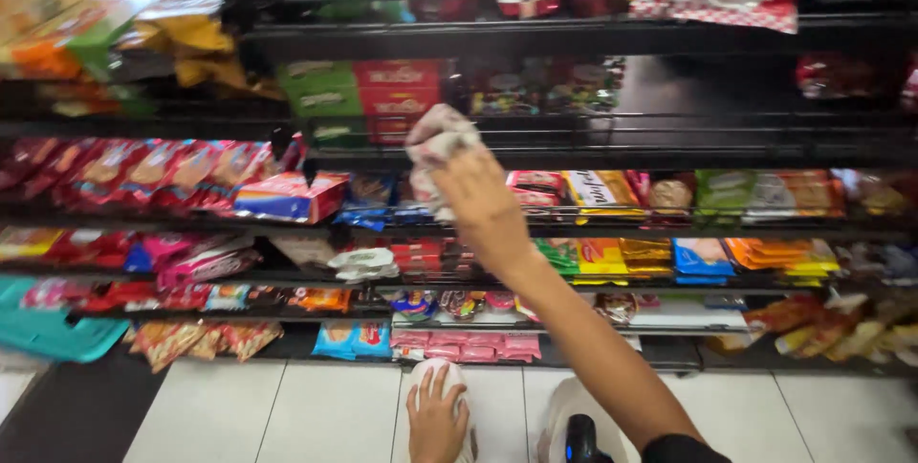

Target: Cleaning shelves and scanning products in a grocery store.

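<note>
Right hand (478, 197) wiping at a black wire shelf rail (574, 128), centre of frame.

I see the right hand clenched on a crumpled white-and-pink cloth (437, 141), pressed against the rail just above centre, beside red and green snack boxes (363, 90). The left hand (435, 417), bottom centre, rests flat on a white rounded object (432, 377); fingers spread, not gripping. My judgement: firm even pressure along the rail, cloth kept bunched, clear of the packets below.

Centre frame, our right hand (475, 197) grips a crumpled cloth (438, 141) at the snack shelves (574, 134); bottom centre, our left hand (435, 417) rests on a white object (426, 379).
</note>
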